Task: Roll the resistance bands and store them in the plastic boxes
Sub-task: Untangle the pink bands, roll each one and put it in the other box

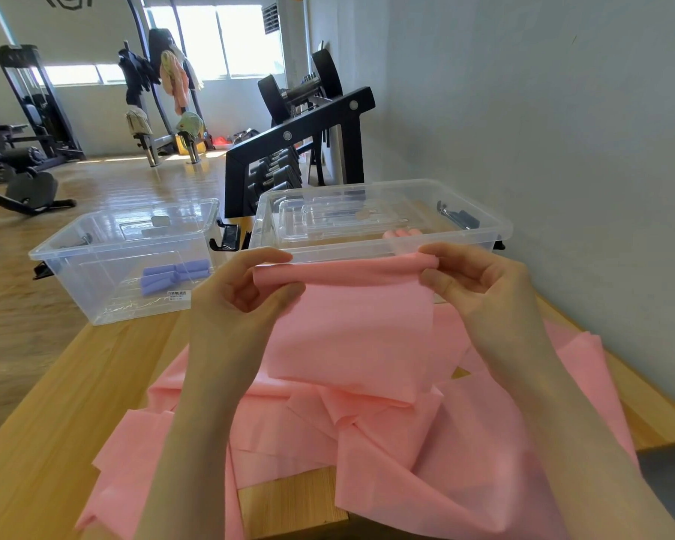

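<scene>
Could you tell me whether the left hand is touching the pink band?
Touching: the head view shows the left hand pinching the rolled top edge of the pink band between thumb and fingers.

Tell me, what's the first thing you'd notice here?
A big pink band fills the middle, heaped on the wooden table. The left hand and right hand pinch its rolled top edge. Behind stand two clear boxes; the left box holds rolled purple bands.
</scene>
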